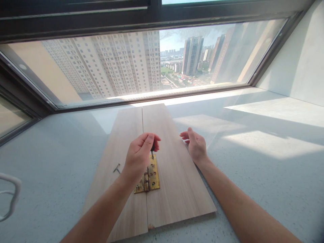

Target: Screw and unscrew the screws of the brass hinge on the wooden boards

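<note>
My left hand [139,152] is closed around the dark handle of a screwdriver [152,147], most of which the fingers hide. Its shaft points down at the upper right corner of a worn brass butt hinge [156,179]. The hinge lies across the seam between two pale wooden boards, the left board [101,195] and the right board [177,182]; my left wrist covers part of it. Beside the right board's long edge is my right hand [196,145], thumb up, fingers loosely bent and apart, with nothing visible in it.
A couple of loose screws [116,168] lie on the left board. The boards rest on a pale speckled window ledge [253,168]. Behind them stands a dark-framed window [126,103]. A white bent tube-like object [17,194] enters at the left edge.
</note>
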Tool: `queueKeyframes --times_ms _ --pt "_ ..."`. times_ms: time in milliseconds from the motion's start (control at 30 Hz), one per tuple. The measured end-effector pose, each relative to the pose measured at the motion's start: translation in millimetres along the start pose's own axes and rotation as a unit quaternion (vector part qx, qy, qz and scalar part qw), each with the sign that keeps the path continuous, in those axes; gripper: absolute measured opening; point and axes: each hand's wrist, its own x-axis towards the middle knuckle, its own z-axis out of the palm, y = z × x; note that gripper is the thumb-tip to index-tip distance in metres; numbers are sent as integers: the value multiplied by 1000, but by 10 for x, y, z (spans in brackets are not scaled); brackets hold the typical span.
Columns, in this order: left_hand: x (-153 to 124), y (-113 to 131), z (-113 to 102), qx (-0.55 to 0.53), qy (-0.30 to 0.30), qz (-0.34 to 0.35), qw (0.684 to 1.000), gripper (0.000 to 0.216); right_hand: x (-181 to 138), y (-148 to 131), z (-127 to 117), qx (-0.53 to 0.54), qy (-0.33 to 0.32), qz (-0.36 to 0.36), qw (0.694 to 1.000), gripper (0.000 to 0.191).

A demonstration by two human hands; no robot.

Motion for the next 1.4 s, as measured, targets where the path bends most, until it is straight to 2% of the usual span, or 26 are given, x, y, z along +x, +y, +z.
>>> queueKeyframes --times_ms 67,167,267,367,533,633,733,767,833,933,1000,1100,1200,1267,1400 --pt "-12 -20 63 0 4 20 1000 38 -2 0 -1 2 0 1 1000 54" --pt "14 -80 145 0 60 59 996 52 -9 -7 -12 9 1 3 1000 55" --pt "69 -130 189 9 106 70 992 55 -16 -17 -18 15 8 6 1000 56" --pt "118 -146 200 18 94 63 993 54 -20 -24 -10 16 13 7 1000 55" --pt "126 -149 125 -8 6 47 999 57 -24 -34 2 14 18 9 1000 55" --pt "140 -142 26 -23 -96 32 995 60 -28 -42 -1 14 18 10 1000 54" --pt "222 -116 -59 -21 -231 -17 973 62 -32 -48 -2 15 20 11 1000 53" --pt "258 -106 -76 -28 -261 -37 964 63 -33 -50 -1 16 21 11 1000 53" --pt "324 -92 -91 -60 -281 -64 956 61 -35 -51 1 16 21 10 1000 52" --pt "360 -84 -92 -106 -256 -71 958 45 -37 -54 4 11 18 9 1000 52" --pt "340 -75 -101 -104 -224 -49 968 36 -39 -58 6 8 16 9 1000 52" --pt "275 -38 -126 -30 -144 14 989 40 -43 -68 10 7 17 11 1000 52" --pt "197 7 -120 53 -78 26 995 45 -44 -75 12 8 17 11 1000 53" --pt "155 13 -80 49 -65 21 996 45 -42 -74 10 10 16 10 1000 54" --pt "137 -27 32 19 -76 25 997 48 -34 -66 -1 13 15 3 1000 54"
